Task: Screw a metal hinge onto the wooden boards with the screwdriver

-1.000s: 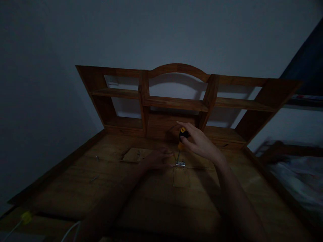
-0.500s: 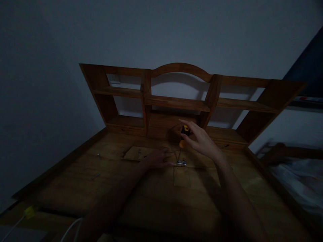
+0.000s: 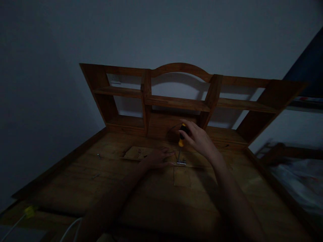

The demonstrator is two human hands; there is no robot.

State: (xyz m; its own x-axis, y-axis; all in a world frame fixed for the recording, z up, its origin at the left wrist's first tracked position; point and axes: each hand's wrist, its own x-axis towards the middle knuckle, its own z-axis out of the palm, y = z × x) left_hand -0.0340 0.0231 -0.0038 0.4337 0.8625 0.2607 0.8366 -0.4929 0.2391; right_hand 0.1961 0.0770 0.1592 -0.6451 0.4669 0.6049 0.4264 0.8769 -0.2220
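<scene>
My right hand (image 3: 199, 136) is closed around the black and yellow handle of a screwdriver (image 3: 181, 143). The shaft points down, slightly tilted, its tip at a small shiny metal hinge (image 3: 181, 163). That hinge lies at the edge of a small wooden piece (image 3: 182, 177) on the desk. My left hand (image 3: 158, 158) rests low to the left of the hinge, fingers stretched apart toward it; dim light hides what the fingertips touch. Beside the left hand lies a flat, irregularly cut board (image 3: 135, 153).
A wooden desk top (image 3: 75, 181) carries small metal pieces (image 3: 98, 155) at the left. Behind stands a wooden shelf unit (image 3: 176, 102) against the wall. A white cable with a yellow end (image 3: 29, 211) is at the lower left, and a pale plastic-like heap (image 3: 300, 185) at the right.
My right hand and the screwdriver handle have shifted slightly left, and the fingers have turned a little on the handle. My left hand and the hinge stay nearly in place.
</scene>
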